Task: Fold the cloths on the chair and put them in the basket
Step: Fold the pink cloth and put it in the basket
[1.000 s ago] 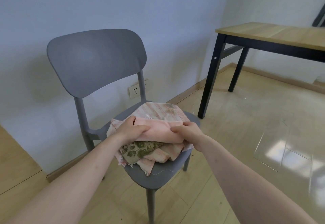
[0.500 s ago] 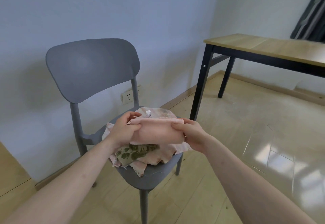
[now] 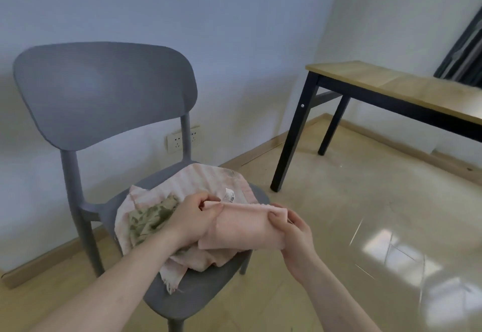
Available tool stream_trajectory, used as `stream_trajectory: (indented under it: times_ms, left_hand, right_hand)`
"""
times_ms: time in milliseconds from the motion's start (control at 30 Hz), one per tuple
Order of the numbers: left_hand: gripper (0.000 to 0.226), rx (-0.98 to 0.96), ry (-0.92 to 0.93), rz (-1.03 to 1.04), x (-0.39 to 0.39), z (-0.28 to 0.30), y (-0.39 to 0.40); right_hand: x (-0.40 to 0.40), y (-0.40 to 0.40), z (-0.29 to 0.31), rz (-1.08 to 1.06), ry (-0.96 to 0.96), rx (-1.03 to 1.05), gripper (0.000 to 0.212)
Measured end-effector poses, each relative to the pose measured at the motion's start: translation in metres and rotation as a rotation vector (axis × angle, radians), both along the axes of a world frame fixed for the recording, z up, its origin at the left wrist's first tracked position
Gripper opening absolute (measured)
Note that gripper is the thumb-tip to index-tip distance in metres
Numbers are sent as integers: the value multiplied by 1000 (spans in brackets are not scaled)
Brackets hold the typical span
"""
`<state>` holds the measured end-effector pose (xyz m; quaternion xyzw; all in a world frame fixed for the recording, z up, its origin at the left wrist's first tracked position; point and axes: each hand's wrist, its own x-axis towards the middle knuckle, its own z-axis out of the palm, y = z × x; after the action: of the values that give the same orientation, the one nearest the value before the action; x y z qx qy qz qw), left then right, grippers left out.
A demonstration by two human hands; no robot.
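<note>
In the head view, a folded plain pink cloth is held in the air just above the front of the grey plastic chair. The left hand grips its left end with curled fingers, and the right hand pinches its right end between thumb and fingers. Under it, a striped pink cloth and a green leaf-patterned cloth lie crumpled on the seat, not yet folded. No basket is visible. The risk, I think, is that the soft fold opens if one hand lets go during the carry, or that the hanging edge catches the pile and drags it off the seat.
</note>
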<state>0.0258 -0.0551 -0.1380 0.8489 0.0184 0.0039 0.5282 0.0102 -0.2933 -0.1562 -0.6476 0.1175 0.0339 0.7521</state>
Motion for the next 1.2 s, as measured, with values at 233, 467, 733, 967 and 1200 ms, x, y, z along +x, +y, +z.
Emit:
stream_trajectory:
  times_ms: [233,467,733,967,1200]
  left_hand:
    - [6,81,46,51,27,-14,-19]
    - [9,-35,177,64,31,109,-62]
    - [25,-476,674,-144,18,364,-203]
    - [21,-484,636,-148,8,511,-345]
    - [19,-361,408,-279,66,586,-440]
  right_hand:
    - [24,-13,-2,26,99,22,27]
    - [31,-61,135,76,200,-40,39]
    - [1,-204,394,-30,246,-20,53]
    - [-26,-330,548,-137,255,-56,37]
    - [4,-425,606,-194,219,-70,33]
